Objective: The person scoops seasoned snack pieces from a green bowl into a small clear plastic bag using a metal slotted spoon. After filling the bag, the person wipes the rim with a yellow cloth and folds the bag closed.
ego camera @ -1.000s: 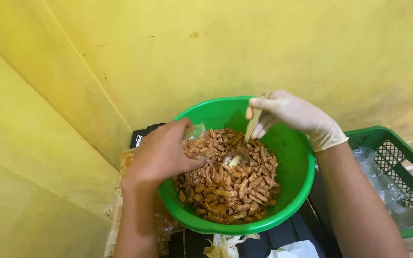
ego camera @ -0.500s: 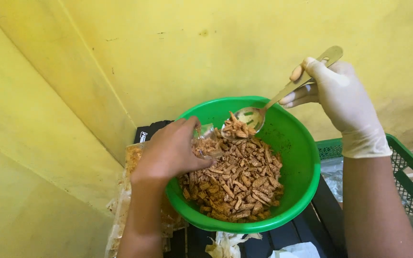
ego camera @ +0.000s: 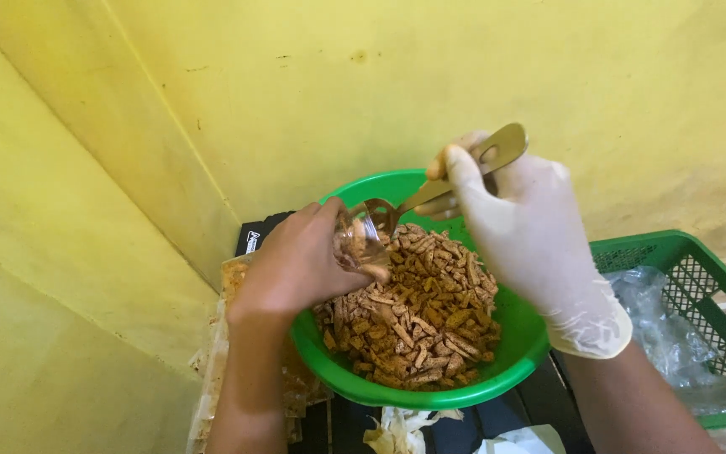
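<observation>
A green plastic bowl [ego camera: 514, 349] holds a heap of brown fried snack sticks [ego camera: 422, 311]. My bare left hand [ego camera: 300, 265] grips a small clear plastic bag [ego camera: 356, 244] over the bowl's left side, its mouth turned toward the spoon. My right hand [ego camera: 531, 240], in a white glove, holds a gold-coloured metal spoon [ego camera: 455, 181] by the handle. The spoon's bowl is tipped at the bag's opening and is partly hidden behind the bag.
A yellow wall corner rises close behind and to the left. A green plastic crate [ego camera: 699, 294] with clear plastic bags [ego camera: 657, 324] sits to the right. Packed snack bags [ego camera: 216, 378] lie at the lower left. White crumpled plastic [ego camera: 405, 429] lies below the bowl on a dark surface.
My right hand lifted the loaded spoon out of the snacks and swung it left to the bag's mouth. My left hand raised and tilted the bag toward it.
</observation>
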